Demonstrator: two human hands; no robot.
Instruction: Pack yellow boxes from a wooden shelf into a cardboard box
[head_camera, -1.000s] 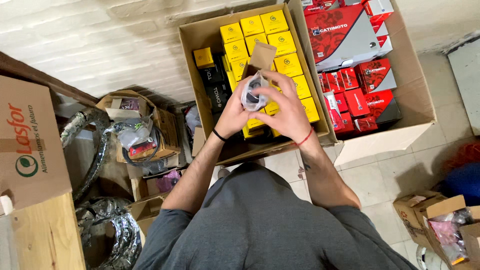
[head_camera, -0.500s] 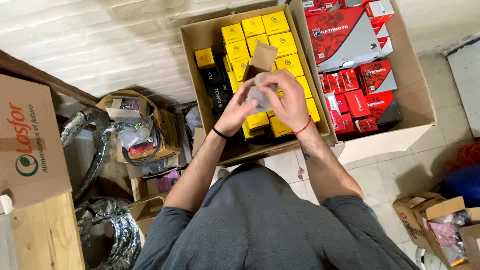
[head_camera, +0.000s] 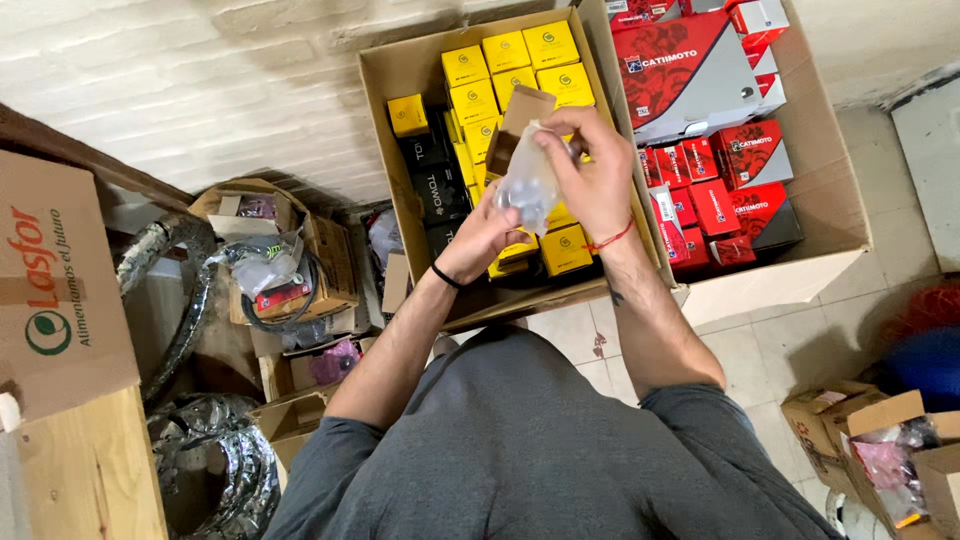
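Since half a second ago, both hands have lifted slightly and a clear plastic bag (head_camera: 527, 183) now shows fully between them, drawn out of the small open brown box (head_camera: 517, 122). Nearest, the left hand (head_camera: 480, 238) cups the bag from below, fingers closed on it. Above, the right hand (head_camera: 588, 178) pinches its top. Beyond them lies the carton of yellow boxes (head_camera: 400, 70), with red boxes (head_camera: 712, 205) beside.

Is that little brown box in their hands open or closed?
Open. The small brown box has its flap raised, and the right hand is holding a clear plastic bag at its mouth.
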